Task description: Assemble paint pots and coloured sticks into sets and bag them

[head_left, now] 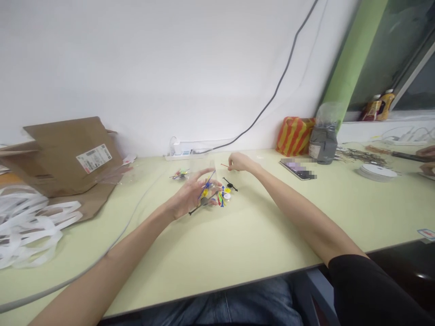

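A black sleeve [370, 290] shows at the near edge of the table [238, 249] before me, where a person's left hand [186, 194], fingers curled, cups colorful plastic pieces [204, 200] mid-table. Toward the far edge, the right hand's [242, 161] fingers pinch a thin red piece [224, 165]. A black piece [230, 185] lies between the hands.
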Available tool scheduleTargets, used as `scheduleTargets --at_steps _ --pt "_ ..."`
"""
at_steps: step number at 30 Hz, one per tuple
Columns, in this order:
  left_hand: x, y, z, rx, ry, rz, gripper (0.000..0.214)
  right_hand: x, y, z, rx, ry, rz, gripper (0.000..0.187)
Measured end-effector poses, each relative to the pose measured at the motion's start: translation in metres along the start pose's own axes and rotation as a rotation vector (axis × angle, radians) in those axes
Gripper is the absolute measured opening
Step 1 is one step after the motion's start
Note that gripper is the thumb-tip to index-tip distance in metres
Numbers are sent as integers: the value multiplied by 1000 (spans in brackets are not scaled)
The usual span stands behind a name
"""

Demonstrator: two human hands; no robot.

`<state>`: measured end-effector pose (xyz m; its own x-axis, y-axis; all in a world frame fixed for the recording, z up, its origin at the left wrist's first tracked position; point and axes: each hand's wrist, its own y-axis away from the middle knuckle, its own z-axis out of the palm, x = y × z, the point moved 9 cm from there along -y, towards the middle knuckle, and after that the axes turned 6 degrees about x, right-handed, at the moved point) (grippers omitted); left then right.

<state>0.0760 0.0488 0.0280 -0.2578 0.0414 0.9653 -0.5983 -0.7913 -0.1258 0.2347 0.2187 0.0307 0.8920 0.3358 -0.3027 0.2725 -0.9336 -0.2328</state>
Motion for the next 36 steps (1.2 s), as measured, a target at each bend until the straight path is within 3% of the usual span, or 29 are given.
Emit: scheduleTargets --at_steps 4,7,10,14,17,20,23,25,28,30,33,36 --pt "-2 0 0 2 14 -8 62 -15 2 -46 121 -141 -74 19" --pt "-4 -1 0 11 15 -15 63 -39 12 -90 212 -600 -194 24" --pt "-6 -1 1 -1 20 -18 63 -77 32 -120 158 -954 -366 29" --pt "-5 0 2 -26 25 -4 60 -128 63 -126 -14 -950 -482 32" --pt "-3 0 1 -15 28 2 58 -143 71 -119 -89 -843 -515 31" --pt "-3 1 1 3 23 -10 58 -123 54 -119 36 -768 -478 30" --pt "-3 1 2 5 11 -8 62 -75 27 -102 153 -490 -289 29" --pt "-2 1 3 -2 7 -1 65 -32 15 -67 38 -110 -45 28" --pt "-2 2 3 -9 3 1 67 5 17 -25 -100 23 88 29" --pt "-2 2 2 -5 -2 -3 66 14 20 -6 -141 49 117 33" --pt "-1 2 2 2 -3 -10 65 11 16 -7 -122 55 100 35" --pt "-2 2 3 9 -2 -10 66 -3 6 -44 -3 28 18 28"
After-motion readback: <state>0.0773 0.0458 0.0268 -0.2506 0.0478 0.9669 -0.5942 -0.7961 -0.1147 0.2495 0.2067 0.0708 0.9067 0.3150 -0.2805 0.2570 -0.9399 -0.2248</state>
